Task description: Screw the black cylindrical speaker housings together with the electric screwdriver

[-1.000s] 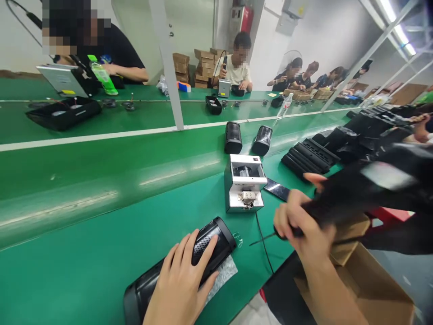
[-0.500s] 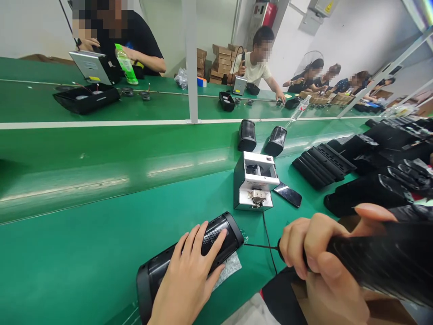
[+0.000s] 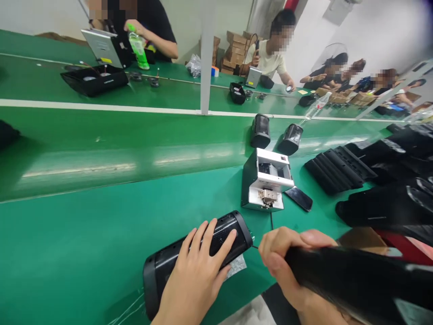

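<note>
A black, rounded speaker housing (image 3: pixel 241 225) lies slantwise on the green bench. Across its top rests my left hand (image 3: pixel 196 266), fingers spread over the perforated face and thumb along the near side, holding it down. My right hand (image 3: pixel 284 257) is wrapped around a thick black electric screwdriver (image 3: pixel 352 275), held nearly level. Its thin bit reaches the right end cap of the housing; the exact tip contact is hard to make out. Clear plastic film sticks out by that end, and a piece of bubble wrap (image 3: pixel 237 267) lies partly under the housing.
Beyond my hands stands a white-and-black screw feeder (image 3: pixel 270 180), with a phone (image 3: pixel 299 198) beside it. Two more speaker housings (image 3: pixel 260 131) stand behind it. Black shells (image 3: pixel 341 169) are piled at right. People work along the far bench (image 3: pixel 162 101), where a green bottle (image 3: pixel 138 49) stands.
My right hand and the screwdriver have moved left, closer to the housing, so less of the bit shows. My left hand keeps its hold. The whole view has shifted somewhat.
</note>
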`<state>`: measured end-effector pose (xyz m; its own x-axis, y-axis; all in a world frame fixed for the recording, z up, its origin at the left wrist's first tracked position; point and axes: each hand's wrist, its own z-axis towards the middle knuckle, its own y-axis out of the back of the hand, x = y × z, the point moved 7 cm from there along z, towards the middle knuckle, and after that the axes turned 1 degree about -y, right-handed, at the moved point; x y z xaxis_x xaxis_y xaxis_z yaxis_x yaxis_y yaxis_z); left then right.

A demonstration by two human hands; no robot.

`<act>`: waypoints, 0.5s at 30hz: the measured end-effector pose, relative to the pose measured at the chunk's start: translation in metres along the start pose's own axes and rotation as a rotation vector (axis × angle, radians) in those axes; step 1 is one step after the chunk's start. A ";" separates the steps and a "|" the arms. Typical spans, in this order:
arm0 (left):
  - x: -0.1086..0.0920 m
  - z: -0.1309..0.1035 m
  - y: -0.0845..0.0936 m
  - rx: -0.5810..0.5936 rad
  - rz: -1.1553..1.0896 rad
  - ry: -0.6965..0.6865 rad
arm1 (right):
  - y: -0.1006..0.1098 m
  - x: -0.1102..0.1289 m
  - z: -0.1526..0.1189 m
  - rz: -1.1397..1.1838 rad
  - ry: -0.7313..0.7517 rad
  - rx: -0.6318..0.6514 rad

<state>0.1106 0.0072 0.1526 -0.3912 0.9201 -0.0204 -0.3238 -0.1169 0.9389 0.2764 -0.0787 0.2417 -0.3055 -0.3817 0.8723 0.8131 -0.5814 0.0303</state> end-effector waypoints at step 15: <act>-0.002 -0.004 -0.001 0.060 -0.031 0.007 | -0.004 0.007 0.002 -0.008 -0.001 0.079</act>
<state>0.1080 0.0037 0.1506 -0.3878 0.9203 -0.0517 -0.2836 -0.0658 0.9567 0.2718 -0.0775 0.2491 -0.3122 -0.3766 0.8722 0.8472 -0.5258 0.0762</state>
